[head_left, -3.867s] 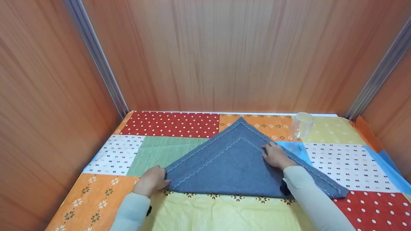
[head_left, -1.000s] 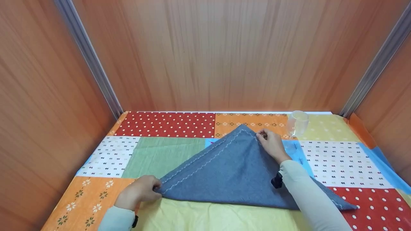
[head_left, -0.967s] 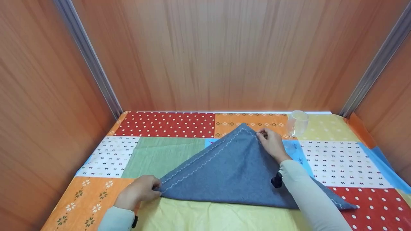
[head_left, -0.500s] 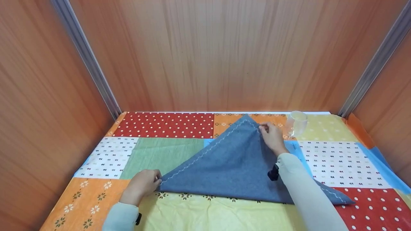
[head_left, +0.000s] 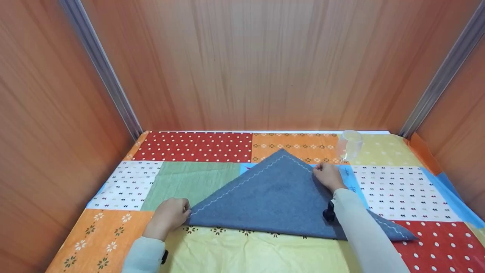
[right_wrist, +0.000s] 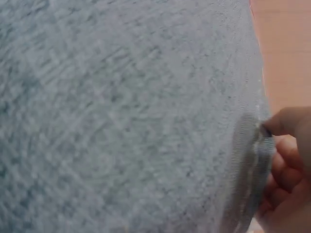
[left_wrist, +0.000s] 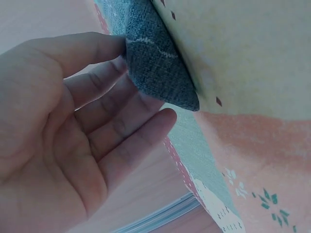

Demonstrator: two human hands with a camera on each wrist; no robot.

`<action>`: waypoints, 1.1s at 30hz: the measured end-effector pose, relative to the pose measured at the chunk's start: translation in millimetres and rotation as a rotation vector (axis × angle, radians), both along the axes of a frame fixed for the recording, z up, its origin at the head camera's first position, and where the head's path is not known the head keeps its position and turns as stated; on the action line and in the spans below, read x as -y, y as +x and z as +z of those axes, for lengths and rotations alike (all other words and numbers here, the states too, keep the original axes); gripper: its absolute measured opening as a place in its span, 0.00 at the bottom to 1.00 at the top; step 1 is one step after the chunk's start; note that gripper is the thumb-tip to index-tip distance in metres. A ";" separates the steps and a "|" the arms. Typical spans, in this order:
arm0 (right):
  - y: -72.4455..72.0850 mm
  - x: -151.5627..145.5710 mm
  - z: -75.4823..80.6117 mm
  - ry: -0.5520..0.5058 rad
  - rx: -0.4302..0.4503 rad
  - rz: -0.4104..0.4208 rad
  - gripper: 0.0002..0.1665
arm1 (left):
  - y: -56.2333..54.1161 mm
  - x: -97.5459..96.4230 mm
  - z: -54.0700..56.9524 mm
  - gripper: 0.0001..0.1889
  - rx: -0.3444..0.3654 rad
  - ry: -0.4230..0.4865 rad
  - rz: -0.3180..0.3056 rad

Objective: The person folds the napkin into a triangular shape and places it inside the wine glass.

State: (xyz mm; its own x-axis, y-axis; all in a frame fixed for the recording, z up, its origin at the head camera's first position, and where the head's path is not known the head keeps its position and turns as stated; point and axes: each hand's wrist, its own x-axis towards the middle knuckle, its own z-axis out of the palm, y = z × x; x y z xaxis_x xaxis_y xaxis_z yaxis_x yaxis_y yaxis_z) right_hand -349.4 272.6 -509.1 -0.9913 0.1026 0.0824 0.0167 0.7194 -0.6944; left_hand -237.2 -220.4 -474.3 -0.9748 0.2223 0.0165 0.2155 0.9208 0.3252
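Wood-grain panels [head_left: 242, 68] enclose a worktop at its far edge and both sides, the surface wearing a patchwork cover [head_left: 197, 185] of red, orange, green, white, blue and yellow squares. Across its middle spreads a grey-blue cloth [head_left: 265, 197] in a triangle, with pale wavy stitching along its sloping sides, its peak towards the worktop's far edge and its long straight side facing the near edge. Pale sleeves [head_left: 367, 235] reach in from the near edge, the right one crossing over part of the cloth. The left hand [head_left: 169, 216] pinches the cloth's left corner between thumb and fingers, the cloth extending rightward from it. The right hand [head_left: 329, 176] pinches the right sloping side, between peak and right corner, most of the cloth lying to its left. A clear glass [head_left: 349, 146] stands near the worktop's far right corner, beyond the right hand and apart from it. Small black devices [head_left: 329, 211] sit at both wrists.
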 end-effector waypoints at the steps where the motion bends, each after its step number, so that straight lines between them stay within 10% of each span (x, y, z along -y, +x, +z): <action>1: -0.3 1.0 0.5 -0.002 -0.031 -0.016 0.13 | 0.2 0.3 -0.2 0.04 -0.002 0.000 0.001; 6: -1.7 5.4 0.6 -0.015 -0.115 -0.072 0.15 | 1.1 0.5 -2.7 0.04 0.001 -0.009 0.008; 13: -0.6 1.0 -0.8 0.025 0.032 0.026 0.17 | 1.5 -0.8 -3.2 0.06 -0.014 -0.009 0.011; 22: -2.2 7.9 -1.4 -0.003 -0.083 -0.106 0.12 | 0.6 -0.7 -3.9 0.05 -0.020 -0.019 0.009; 33: 2.9 -7.6 -1.6 0.046 0.016 0.120 0.21 | -2.1 -1.4 -5.1 0.05 -0.049 -0.046 0.004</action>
State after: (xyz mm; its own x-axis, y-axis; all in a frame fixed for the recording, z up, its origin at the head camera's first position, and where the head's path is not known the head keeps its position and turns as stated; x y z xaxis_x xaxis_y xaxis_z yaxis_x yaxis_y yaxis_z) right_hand -346.5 280.2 -510.7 -0.9974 -0.0201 0.0688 -0.0607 0.7482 -0.6607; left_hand -239.3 -219.0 -479.4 -0.9740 0.2198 0.0543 0.2263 0.9354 0.2716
